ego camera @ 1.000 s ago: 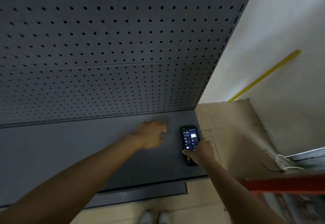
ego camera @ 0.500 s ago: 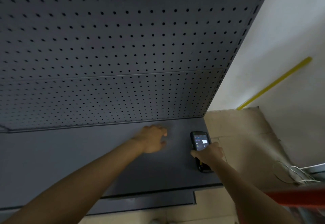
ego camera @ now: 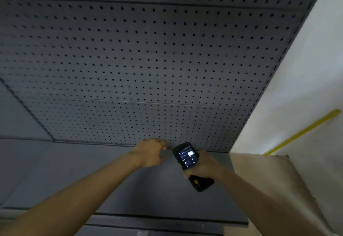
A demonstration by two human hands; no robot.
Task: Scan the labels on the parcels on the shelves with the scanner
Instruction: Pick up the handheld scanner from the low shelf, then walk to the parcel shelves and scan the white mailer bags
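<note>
A black handheld scanner (ego camera: 186, 157) with a lit screen is gripped around its middle by my right hand (ego camera: 202, 165), lifted off the dark grey shelf (ego camera: 130, 195); its yellow-marked lower end (ego camera: 199, 183) sticks out below my fingers. My left hand (ego camera: 151, 154) hovers over the shelf just left of the scanner, fingers loosely curled, holding nothing. No parcels show on this shelf.
A grey perforated back panel (ego camera: 148, 59) rises behind the shelf. A white wall (ego camera: 306, 68) with a yellow strip (ego camera: 300, 133) stands at the right, above a beige cardboard-like surface (ego camera: 269, 176). The shelf's front edge (ego camera: 167, 219) runs along the bottom.
The scanner lay on the shelf under my right hand; now that hand has closed around it and raised it. The view has tilted upward and my left hand has stayed near the same spot.
</note>
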